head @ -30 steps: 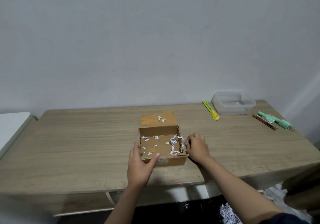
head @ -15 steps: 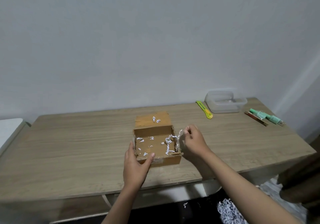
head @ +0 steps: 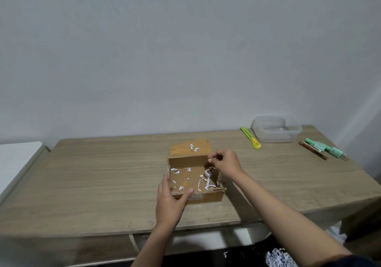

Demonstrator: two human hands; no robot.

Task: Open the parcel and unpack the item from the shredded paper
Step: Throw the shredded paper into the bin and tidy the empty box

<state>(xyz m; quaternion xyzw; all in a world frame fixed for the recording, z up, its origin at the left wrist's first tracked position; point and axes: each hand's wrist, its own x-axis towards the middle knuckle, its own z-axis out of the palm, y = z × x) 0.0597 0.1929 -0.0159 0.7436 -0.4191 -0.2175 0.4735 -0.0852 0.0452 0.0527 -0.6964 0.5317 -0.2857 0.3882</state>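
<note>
While braced at its near left corner by left hand (head: 169, 202), thumb over near rim and fingers along left wall: open brown cardboard box (head: 198, 197), mid light wood-grain desk (head: 99, 184). Scattered inside and on rear flap: white shredded paper scraps (head: 206, 181). Above far right corner: right hand (head: 225, 164), fingers curled, fingertips pinched; held content not discernible.

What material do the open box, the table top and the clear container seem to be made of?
Box: brown corrugated cardboard, matte, with rough torn edges.
Table top: wood or wood-look laminate, light, low sheen, with straight grain lines; which one is unclear.
Container: translucent plastic, probably, smooth and cloudy, with rounded corners.
</note>
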